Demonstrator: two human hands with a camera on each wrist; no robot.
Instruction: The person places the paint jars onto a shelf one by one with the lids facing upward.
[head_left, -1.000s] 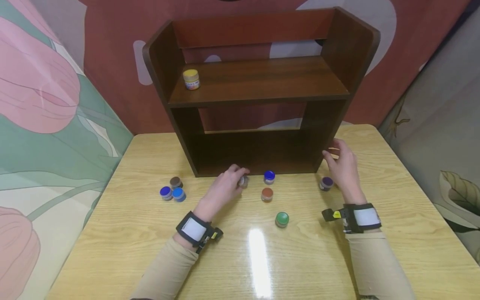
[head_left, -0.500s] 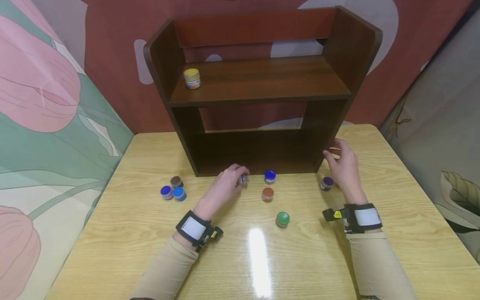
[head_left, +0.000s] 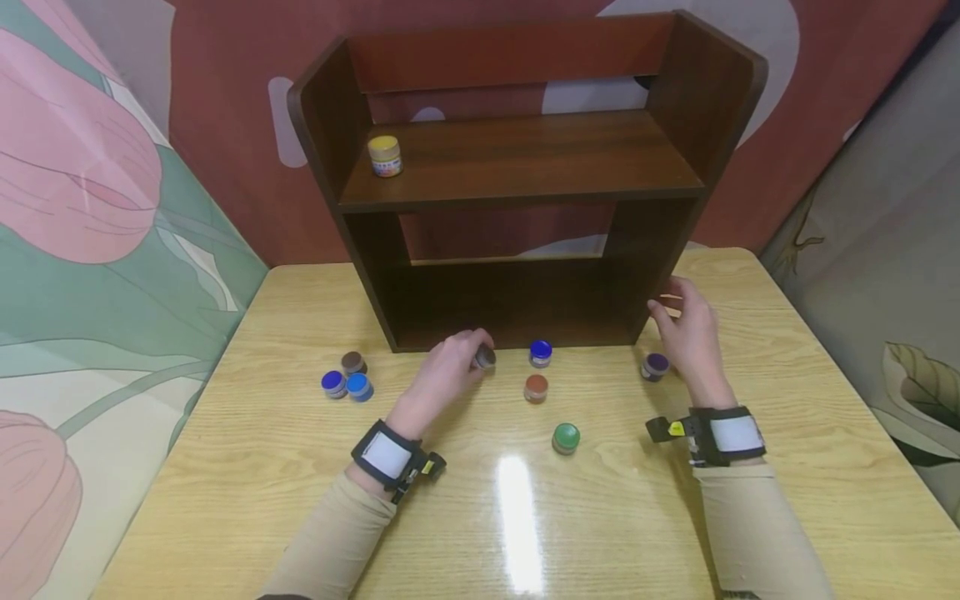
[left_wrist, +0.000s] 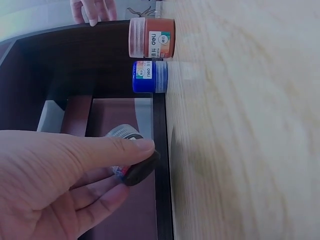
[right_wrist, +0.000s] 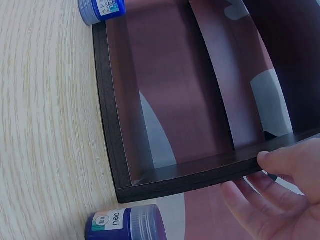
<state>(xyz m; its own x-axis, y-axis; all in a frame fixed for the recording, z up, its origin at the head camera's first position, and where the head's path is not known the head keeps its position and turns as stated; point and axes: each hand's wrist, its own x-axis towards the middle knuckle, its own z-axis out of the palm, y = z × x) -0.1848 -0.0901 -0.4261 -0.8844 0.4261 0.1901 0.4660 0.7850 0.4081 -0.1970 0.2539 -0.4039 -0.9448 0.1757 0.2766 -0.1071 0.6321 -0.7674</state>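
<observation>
My left hand (head_left: 444, 372) pinches a small dark paint jar (left_wrist: 142, 171) between thumb and fingers, at the shelf's lower front edge. In the left wrist view the jar is tilted and apart from the table. Blue (head_left: 540, 353), reddish-brown (head_left: 536, 388) and green (head_left: 566, 437) paint jars stand to its right. My right hand (head_left: 690, 333) grips the right side panel of the dark brown shelf (head_left: 517, 196), thumb on the front edge and fingers at the outer side. A purple paint jar (head_left: 655, 367) stands just left of that hand.
On the upper board, at the left, stands a yellow paint jar (head_left: 386, 157). Brown (head_left: 353, 362), dark blue (head_left: 333, 384) and light blue (head_left: 360, 387) jars cluster on the wooden table (head_left: 285, 467) at the left. Patterned cloth hangs behind the shelf.
The jar in my left hand has turned, so its dark end now faces the head camera. My right hand stays at the shelf's side panel. The other jars stay in place.
</observation>
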